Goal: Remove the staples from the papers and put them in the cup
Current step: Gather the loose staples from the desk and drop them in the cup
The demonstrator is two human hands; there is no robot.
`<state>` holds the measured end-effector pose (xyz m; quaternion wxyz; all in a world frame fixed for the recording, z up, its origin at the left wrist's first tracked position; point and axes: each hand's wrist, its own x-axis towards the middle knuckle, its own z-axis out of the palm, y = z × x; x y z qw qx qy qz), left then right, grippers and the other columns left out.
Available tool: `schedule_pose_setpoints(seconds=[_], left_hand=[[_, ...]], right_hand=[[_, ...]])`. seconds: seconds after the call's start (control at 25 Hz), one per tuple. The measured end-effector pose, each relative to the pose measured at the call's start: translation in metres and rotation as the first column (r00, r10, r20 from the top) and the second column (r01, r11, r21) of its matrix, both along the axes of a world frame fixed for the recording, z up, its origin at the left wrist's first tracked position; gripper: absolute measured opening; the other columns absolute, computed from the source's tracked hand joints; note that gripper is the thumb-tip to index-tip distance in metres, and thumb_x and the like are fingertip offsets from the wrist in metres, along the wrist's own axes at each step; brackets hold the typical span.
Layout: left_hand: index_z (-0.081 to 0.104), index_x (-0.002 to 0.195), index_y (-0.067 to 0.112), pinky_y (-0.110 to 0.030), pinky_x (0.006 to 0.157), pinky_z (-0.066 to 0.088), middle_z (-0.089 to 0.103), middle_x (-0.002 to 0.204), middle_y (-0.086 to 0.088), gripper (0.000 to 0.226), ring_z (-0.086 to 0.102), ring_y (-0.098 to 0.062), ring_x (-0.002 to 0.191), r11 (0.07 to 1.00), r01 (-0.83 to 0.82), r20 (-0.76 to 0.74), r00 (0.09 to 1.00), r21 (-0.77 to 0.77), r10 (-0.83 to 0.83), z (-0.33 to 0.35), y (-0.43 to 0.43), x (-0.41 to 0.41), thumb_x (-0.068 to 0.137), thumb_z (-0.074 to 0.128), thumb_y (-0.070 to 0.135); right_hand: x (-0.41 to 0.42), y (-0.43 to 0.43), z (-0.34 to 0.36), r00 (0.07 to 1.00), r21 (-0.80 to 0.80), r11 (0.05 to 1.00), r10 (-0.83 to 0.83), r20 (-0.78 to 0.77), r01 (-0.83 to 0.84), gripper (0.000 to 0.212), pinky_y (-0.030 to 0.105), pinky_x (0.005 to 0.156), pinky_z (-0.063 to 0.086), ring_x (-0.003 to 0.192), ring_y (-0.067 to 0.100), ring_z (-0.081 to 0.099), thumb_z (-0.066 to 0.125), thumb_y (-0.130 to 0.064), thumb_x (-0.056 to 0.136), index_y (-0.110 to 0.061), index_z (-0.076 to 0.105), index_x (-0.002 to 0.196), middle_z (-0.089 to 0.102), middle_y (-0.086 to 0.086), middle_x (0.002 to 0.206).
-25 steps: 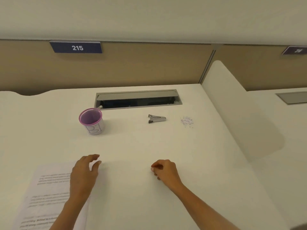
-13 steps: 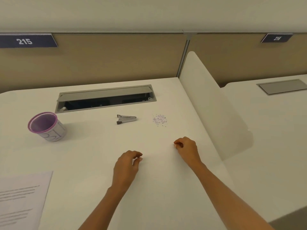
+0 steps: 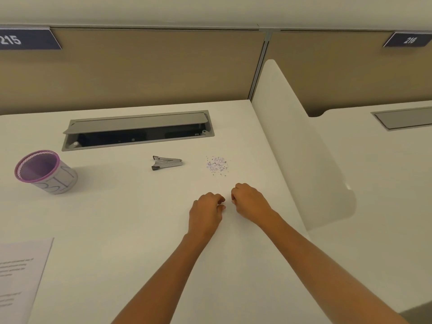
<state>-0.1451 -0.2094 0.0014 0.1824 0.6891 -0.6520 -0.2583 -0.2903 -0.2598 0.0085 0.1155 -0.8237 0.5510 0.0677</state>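
While both grips are hovering low over the white table, almost touching each other, the pile of loose staples is lying just ahead of them, straight beyond the narrow gap between the two. The right grip is sitting a little nearer to the pile than the left grip, whose fingertips are pointing towards it from slightly further back. The left grip is hanging loosely curled, thumb and forefinger apart, and nothing is showing between them. The right grip is clenched tighter, and I cannot tell if it is pinching a staple, because such a thing is too small to see here. The pile is spreading as a roughly round scatter, so it is giving no long axis to line up with. The purple-rimmed cup is standing upright well apart from both grips, far out on the left side of the left grip and a little ahead. The staple remover is lying between pile and cup, ahead-left of the left grip. The papers are lying far behind-left, near the table edge. In my judgement the coming move is depending on this: staples close ahead, cup far to the left.
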Motion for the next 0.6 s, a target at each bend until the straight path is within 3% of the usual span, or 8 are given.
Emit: schedule_pose_setpoints(seconds=[0.32,0.6], left_hand=[[0.066,0.115,0.019,-0.036,0.083,0.051,0.067,0.113,-0.001,0.024,0.061,-0.023,0.102,0.999,0.016,0.017,1.0,0.031,-0.017,0.001,-0.006,-0.007,0.093,0.057,0.023],[0.074,0.096,0.016,-0.031,0.081,0.055,0.077,0.094,0.001,0.013,0.07,-0.015,0.088,0.991,-0.13,-0.317,0.94,0.012,0.127,0.013,0.001,0.013,0.089,0.064,0.015]], right_hand=[[-0.011,-0.006,-0.003,0.993,0.1,0.992,0.063,0.101,-0.073,0.018,0.034,0.078,0.047,0.093,0.024,0.054,0.048,-0.018,0.093,-0.005,0.058,0.101,0.056,0.009,0.103],[0.003,0.017,0.0,0.87,0.147,0.989,-0.081,0.487,0.01,0.009,0.014,0.067,0.035,0.073,0.003,0.046,0.049,-0.009,0.093,-0.009,0.058,0.096,0.052,-0.004,0.092]])
